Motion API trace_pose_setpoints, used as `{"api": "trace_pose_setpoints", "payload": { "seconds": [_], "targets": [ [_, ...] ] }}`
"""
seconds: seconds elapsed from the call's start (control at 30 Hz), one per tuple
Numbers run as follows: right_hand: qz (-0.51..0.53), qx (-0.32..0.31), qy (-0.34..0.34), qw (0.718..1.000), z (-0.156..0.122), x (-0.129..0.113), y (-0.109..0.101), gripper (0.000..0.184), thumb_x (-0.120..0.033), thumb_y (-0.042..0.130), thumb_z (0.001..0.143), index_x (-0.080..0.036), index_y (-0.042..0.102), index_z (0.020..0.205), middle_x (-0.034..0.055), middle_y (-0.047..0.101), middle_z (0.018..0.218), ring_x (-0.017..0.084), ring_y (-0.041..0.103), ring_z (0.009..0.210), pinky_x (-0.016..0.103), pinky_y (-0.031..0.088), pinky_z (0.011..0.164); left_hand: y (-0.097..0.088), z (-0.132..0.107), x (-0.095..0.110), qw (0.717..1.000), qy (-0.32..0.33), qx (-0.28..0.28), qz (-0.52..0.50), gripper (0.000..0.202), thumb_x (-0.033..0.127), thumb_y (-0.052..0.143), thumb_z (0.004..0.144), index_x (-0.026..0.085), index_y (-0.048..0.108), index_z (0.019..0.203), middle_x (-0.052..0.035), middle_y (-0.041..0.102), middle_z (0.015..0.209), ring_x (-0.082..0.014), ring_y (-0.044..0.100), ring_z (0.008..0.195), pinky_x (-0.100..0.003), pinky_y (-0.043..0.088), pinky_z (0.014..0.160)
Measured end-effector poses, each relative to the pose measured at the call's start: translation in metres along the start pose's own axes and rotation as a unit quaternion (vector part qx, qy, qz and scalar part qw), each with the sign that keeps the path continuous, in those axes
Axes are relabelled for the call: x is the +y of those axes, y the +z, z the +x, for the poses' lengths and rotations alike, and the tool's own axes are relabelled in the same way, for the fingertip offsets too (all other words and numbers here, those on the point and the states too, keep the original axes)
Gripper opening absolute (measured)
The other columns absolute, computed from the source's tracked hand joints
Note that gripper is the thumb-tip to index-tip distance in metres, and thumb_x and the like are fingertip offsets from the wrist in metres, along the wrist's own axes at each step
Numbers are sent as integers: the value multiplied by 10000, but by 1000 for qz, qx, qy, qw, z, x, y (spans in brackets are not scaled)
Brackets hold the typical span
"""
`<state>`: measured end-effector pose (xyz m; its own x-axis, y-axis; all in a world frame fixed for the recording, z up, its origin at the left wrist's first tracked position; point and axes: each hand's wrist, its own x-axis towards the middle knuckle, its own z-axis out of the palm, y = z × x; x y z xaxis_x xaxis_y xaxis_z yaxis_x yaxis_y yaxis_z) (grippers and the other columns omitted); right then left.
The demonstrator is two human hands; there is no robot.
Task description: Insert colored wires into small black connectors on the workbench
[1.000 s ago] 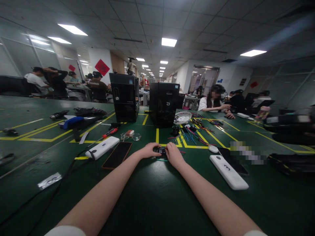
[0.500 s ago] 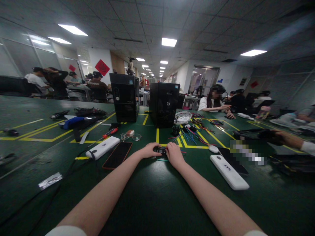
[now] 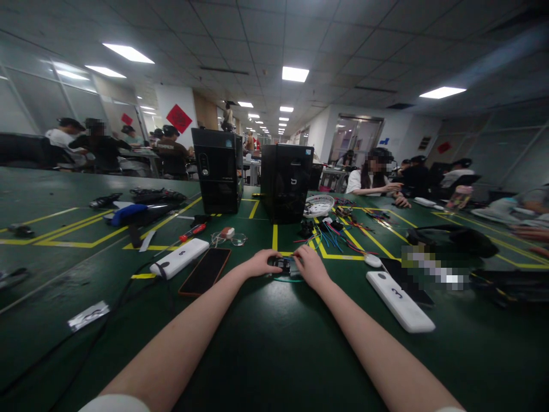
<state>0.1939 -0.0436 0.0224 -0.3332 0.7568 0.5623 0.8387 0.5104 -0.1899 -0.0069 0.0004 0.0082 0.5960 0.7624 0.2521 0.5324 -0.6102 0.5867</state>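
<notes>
Green matted counter (image 3: 266, 355) with yellow tape lines, crowded room, people at other benches behind. Going left to right, this is what I'd worry about.

Far left, a black cable (image 3: 86, 337) snakes along the counter to a white power bank (image 3: 179, 258), with a dark phone (image 3: 205, 270) lying flat just beside it. The person's left forearm runs right past the phone, so I reckon one careless elbow drags the cable or shoves the phone off its spot.

Then the left hand (image 3: 260, 264): curled, fingers clamped on the left side of a small black part (image 3: 283, 264) that sits low on the counter, dead centre, in front of two black PC towers (image 3: 286, 182). The right hand (image 3: 309, 268) pinches the same part from the other side. It's tiny and mostly hidden by fingers, so I can't tell what exactly the fingertips are doing to it. A thin green wire (image 3: 288, 280) loops out underneath. My guess is that's the weak point: squeeze or tug unevenly and the wire pulls loose, or the part pops out of the pinch and skitters off.

Right of that, a tangle of loose coloured wires (image 3: 338, 234) lies near enough to snag, and a second white power bank (image 3: 400, 301) sits close by the right forearm, easy to knock.
</notes>
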Motion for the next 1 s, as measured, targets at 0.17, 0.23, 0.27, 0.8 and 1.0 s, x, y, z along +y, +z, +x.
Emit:
{"api": "trace_pose_setpoints", "payload": {
  "seconds": [0.17, 0.23, 0.27, 0.8, 1.0],
  "targets": [
    [33, -92, -85, 992, -6, -27, 1, 45, -161, 515, 795, -168, 560, 793, 35, 552, 828, 142, 492, 798, 257, 376, 724, 4, 2, -4, 1000, 5, 19, -1, 388, 324, 671, 671, 146, 628, 1014, -75, 637, 1014, -226, 574, 936, -316, 425, 855],
    [36, -120, -111, 986, -8, -35, 1, 34, -193, 549, 783, -167, 570, 787, 38, 569, 831, 148, 499, 815, 268, 372, 741, 5, 3, -3, 1000, 3, 19, -4, 383, 300, 677, 656, 147, 632, 1004, -72, 639, 1016, -225, 576, 932, -314, 426, 856],
    [35, -120, -113, 986, -8, -38, 2, 54, -217, 556, 785, -167, 575, 788, 42, 575, 841, 154, 501, 828, 277, 369, 753, 5, 3, -2, 1000, 1, 20, -6, 379, 291, 676, 652, 147, 633, 1000, -71, 641, 1014, -224, 578, 928, -313, 426, 854],
    [-11, -71, 183, 981, 20, -38, 21, 128, -238, 494, 771, -178, 603, 797, 47, 584, 887, 182, 512, 866, 291, 334, 742, 7, 3, -2, 999, 6, 31, 21, 346, 357, 685, 646, 152, 647, 922, -49, 647, 895, -208, 585, 831, -283, 426, 755],
    [45, -74, 211, 974, 22, -36, 27, 121, -203, 477, 768, -177, 590, 802, 40, 573, 915, 160, 514, 858, 276, 339, 748, 6, 4, -3, 1000, -8, 23, 18, 376, 368, 689, 641, 156, 645, 949, -54, 640, 930, -215, 581, 858, -291, 428, 777]
  ]
}}
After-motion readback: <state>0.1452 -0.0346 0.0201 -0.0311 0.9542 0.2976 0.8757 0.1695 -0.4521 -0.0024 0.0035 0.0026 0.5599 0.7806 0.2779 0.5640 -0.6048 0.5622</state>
